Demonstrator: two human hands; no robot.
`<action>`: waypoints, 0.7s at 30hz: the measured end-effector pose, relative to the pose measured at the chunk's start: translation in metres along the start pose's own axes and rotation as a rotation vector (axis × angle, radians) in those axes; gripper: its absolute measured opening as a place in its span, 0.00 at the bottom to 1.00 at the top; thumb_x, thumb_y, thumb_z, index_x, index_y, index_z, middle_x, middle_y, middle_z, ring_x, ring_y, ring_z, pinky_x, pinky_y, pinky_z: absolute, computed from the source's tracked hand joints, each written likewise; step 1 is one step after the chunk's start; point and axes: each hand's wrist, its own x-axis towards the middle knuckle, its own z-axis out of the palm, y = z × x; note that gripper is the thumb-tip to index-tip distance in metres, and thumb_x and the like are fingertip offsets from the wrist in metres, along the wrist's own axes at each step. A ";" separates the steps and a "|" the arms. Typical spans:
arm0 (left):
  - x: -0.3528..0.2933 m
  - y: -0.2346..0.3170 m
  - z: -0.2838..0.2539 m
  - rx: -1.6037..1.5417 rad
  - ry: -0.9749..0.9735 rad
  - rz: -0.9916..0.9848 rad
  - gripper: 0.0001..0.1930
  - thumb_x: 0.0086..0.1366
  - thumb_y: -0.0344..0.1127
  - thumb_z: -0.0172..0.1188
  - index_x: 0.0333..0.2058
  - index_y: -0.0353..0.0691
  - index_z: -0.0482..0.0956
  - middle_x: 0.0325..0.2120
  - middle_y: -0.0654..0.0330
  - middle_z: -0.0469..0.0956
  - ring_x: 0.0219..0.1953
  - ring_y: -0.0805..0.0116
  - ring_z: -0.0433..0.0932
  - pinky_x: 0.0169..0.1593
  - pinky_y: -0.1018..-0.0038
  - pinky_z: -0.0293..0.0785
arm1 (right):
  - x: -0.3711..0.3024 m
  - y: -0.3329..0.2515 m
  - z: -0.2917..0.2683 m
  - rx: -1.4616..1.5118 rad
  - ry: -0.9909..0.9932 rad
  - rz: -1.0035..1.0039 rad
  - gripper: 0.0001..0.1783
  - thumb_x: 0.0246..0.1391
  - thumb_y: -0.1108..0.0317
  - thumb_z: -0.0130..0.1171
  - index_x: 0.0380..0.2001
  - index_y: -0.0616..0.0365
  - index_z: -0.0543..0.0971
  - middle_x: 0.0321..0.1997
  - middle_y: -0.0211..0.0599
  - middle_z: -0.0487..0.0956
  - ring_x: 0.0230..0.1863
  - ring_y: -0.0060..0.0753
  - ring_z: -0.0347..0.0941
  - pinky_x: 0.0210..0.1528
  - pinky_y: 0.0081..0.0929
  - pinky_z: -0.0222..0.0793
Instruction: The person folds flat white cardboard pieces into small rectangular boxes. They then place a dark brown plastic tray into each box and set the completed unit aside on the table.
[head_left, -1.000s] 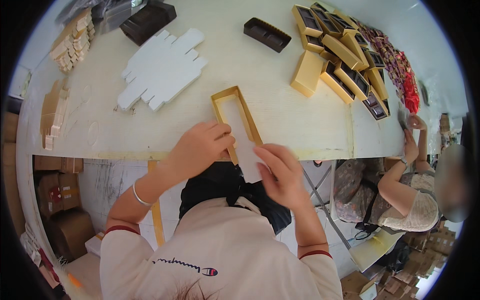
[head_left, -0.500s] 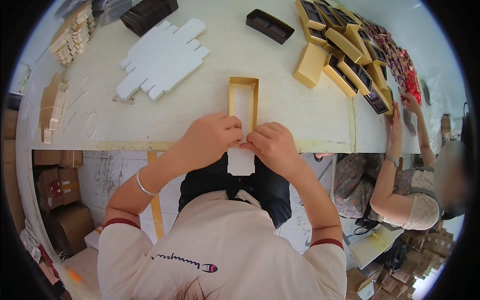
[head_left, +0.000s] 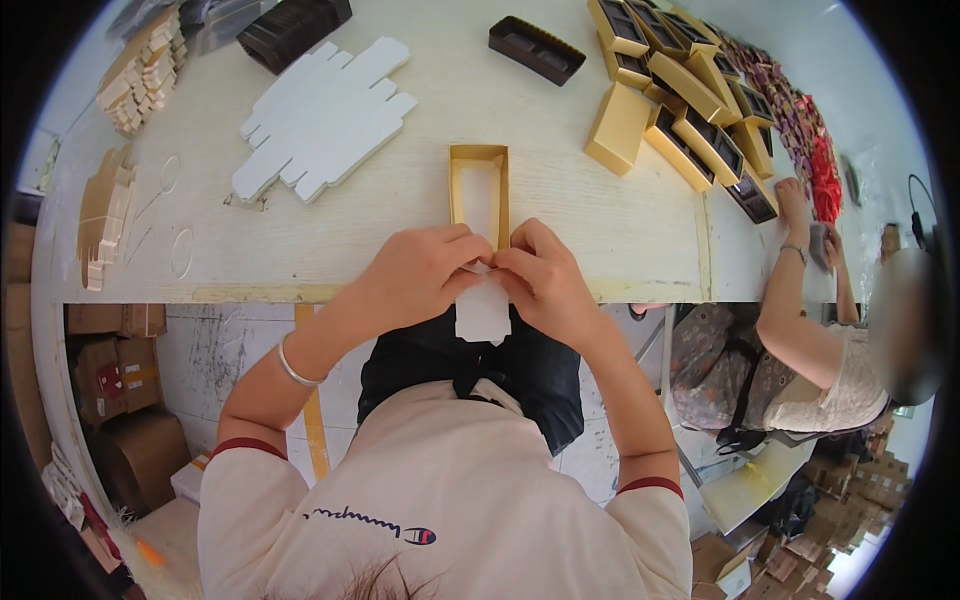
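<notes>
A long, narrow cardboard box (head_left: 455, 190), gold on its walls and white inside, stands partly folded in front of me near the table edge. Its far end is upright, while a white end flap (head_left: 483, 315) hangs toward me past the edge. My left hand (head_left: 425, 262) pinches the near left corner with bent fingers. At the near right corner my right hand (head_left: 543, 268) pinches the card too, its fingertips almost meeting the left ones. Small white tabs show between the fingertips; the exact grip is partly hidden.
Flat white box blanks (head_left: 325, 115) lie stacked at left, beside nested dark plastic trays (head_left: 293, 32). One dark tray (head_left: 537, 50) sits at the back. Finished-looking gold boxes (head_left: 615, 125) are piled at right. A co-worker's arm (head_left: 797, 290) reaches over the table at far right.
Box and hands have shifted slightly away from me, the box also a little left. My fingertips have drawn closer together at its near end. The co-worker's hands have moved.
</notes>
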 end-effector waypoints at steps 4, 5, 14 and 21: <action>-0.003 -0.004 0.007 0.162 0.043 0.057 0.02 0.57 0.31 0.61 0.28 0.41 0.77 0.25 0.61 0.75 0.26 0.59 0.76 0.28 0.67 0.71 | -0.006 -0.005 0.000 -0.029 0.022 0.021 0.16 0.41 0.80 0.62 0.38 0.60 0.77 0.38 0.42 0.71 0.41 0.46 0.70 0.42 0.37 0.68; -0.002 -0.002 0.005 0.163 0.039 0.047 0.03 0.57 0.31 0.61 0.27 0.41 0.77 0.24 0.61 0.75 0.26 0.59 0.75 0.27 0.67 0.71 | -0.008 -0.007 -0.004 -0.057 0.014 0.020 0.19 0.40 0.80 0.62 0.40 0.59 0.76 0.40 0.43 0.72 0.43 0.47 0.70 0.44 0.37 0.69; 0.003 0.000 -0.001 -0.114 -0.050 -0.123 0.10 0.58 0.31 0.64 0.38 0.39 0.76 0.27 0.61 0.76 0.22 0.70 0.72 0.28 0.74 0.69 | -0.021 0.013 -0.001 -0.203 0.163 -0.290 0.22 0.35 0.77 0.66 0.39 0.57 0.75 0.48 0.43 0.75 0.45 0.47 0.73 0.47 0.39 0.69; 0.004 -0.010 -0.015 -0.575 -0.158 -0.315 0.15 0.68 0.31 0.52 0.51 0.38 0.62 0.52 0.58 0.68 0.27 0.75 0.71 0.31 0.77 0.71 | 0.014 0.009 0.013 0.503 0.247 0.260 0.13 0.43 0.79 0.66 0.33 0.57 0.74 0.35 0.41 0.71 0.29 0.36 0.68 0.32 0.29 0.67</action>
